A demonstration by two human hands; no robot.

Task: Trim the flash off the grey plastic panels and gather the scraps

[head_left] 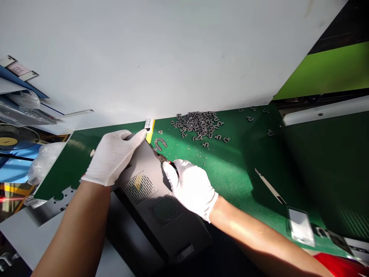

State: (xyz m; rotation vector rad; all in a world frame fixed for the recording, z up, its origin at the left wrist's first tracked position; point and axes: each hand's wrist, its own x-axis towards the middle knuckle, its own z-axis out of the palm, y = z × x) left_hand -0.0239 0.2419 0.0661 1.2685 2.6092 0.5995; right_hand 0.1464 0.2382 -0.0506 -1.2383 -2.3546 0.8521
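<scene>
A grey plastic housing (pixel 144 157) with slotted vent grilles stands tilted in front of me. My left hand (pixel 113 157), in a white glove, is closed on its upper left edge, with the thumb stretched along the far corner. My right hand (pixel 193 184), also gloved, is closed around small pliers (pixel 163 157) with a bit of red at the handle; the fingers hide most of them. Their jaws are at the housing's far right edge. Beside the jaws a grey U-shaped hook (pixel 160 144) shows; whether it is joined to the housing I cannot tell.
A heap of small grey hooked pieces (pixel 198 123) lies on the green mat (pixel 230 181), with tiny scraps around. A craft knife (pixel 269 186) and a clear-edged box (pixel 300 226) lie at right. Behind rises a white panel (pixel 173 57); a yellow-and-white label (pixel 149 129) is near my left thumb.
</scene>
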